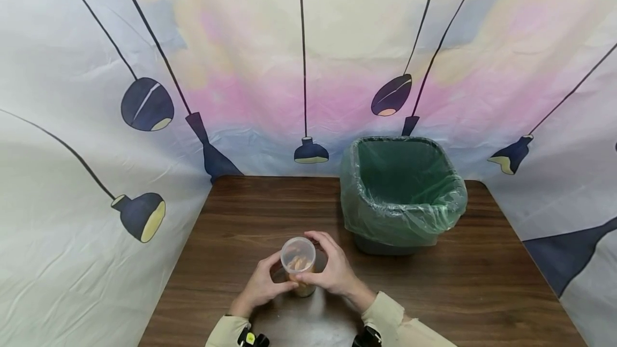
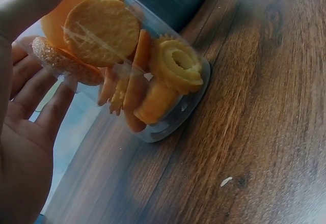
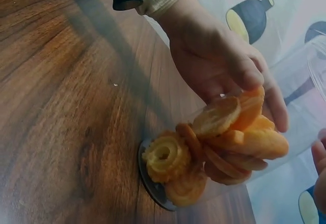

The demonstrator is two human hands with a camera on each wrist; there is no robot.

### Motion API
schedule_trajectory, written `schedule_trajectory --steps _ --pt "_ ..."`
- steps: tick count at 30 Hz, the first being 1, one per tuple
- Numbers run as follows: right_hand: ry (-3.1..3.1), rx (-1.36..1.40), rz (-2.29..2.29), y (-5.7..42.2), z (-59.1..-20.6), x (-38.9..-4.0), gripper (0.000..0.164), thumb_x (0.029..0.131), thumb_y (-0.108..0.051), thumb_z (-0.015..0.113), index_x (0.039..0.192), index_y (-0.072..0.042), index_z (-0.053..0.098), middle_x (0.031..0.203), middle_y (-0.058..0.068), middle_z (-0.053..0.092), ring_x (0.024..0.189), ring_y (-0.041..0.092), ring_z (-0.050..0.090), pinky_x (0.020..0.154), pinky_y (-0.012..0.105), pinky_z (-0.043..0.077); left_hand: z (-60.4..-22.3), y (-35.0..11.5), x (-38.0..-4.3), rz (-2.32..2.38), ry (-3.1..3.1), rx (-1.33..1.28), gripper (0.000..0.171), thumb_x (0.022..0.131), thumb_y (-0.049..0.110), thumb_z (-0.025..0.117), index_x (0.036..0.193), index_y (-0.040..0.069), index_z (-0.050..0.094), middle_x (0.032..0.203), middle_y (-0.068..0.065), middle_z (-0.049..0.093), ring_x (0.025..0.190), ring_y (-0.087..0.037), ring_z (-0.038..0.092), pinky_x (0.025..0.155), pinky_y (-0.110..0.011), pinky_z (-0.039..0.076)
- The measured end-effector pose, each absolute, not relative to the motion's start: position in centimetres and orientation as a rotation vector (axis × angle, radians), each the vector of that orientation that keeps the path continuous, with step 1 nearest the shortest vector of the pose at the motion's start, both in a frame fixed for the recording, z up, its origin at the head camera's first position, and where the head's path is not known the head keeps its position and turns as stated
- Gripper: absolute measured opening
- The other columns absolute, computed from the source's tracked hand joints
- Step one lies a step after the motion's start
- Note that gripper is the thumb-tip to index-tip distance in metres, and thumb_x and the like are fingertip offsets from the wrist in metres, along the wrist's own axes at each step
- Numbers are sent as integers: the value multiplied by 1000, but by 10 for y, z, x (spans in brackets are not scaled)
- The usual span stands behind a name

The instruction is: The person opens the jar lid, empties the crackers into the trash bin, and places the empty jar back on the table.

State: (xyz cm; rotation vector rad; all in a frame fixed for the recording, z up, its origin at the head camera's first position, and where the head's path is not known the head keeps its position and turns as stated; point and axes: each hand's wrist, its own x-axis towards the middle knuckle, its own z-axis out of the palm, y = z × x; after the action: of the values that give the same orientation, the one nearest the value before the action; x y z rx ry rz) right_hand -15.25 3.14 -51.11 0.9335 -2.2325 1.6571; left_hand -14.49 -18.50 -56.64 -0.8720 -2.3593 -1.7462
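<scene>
A clear plastic jar stands upright near the middle of the table, its round top facing up in the head view. Inside, round and ring-shaped cookies fill the lower part, some scalloped, one coated in sugar-like grains. My left hand grips the jar's left side, thumb in front and fingers round the back. From the right, my right hand holds its upper part between thumb and fingers. Only a little of the right hand shows at the edge of the right wrist view.
Behind and right of the jar stands a bin with a green plastic liner folded over its rim. The dark wooden table ends at a cloth backdrop printed with lamps. A small pale scrap lies on the wood.
</scene>
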Motion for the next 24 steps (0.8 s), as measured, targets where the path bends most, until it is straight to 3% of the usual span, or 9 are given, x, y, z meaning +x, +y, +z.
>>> schedule_trajectory --steps 8,16,24 --pt "-2214 888 1562 25 -484 -139 78 59 -11 92 126 0 54 116 19 60 101 35 60 88 31 51 -574 -187 -148 -1835 -2339 -860 66 74 7 84 133 4 54 128 -18 61 121 -16 58 101 -25 47" --pt "-2209 984 1558 30 -513 -159 78 63 -22 92 130 -9 54 118 11 60 103 31 61 88 36 53 -574 -187 -147 -1774 -2311 -898 66 74 8 84 133 1 54 126 -19 62 118 -20 60 100 -27 49" --pt "-2214 1098 1608 39 -516 -169 72 71 -27 88 132 -12 54 121 6 59 105 29 61 88 34 55 -577 -189 -148 -1798 -2333 -879 66 74 9 84 132 1 54 127 -19 62 120 -14 58 102 -25 46"
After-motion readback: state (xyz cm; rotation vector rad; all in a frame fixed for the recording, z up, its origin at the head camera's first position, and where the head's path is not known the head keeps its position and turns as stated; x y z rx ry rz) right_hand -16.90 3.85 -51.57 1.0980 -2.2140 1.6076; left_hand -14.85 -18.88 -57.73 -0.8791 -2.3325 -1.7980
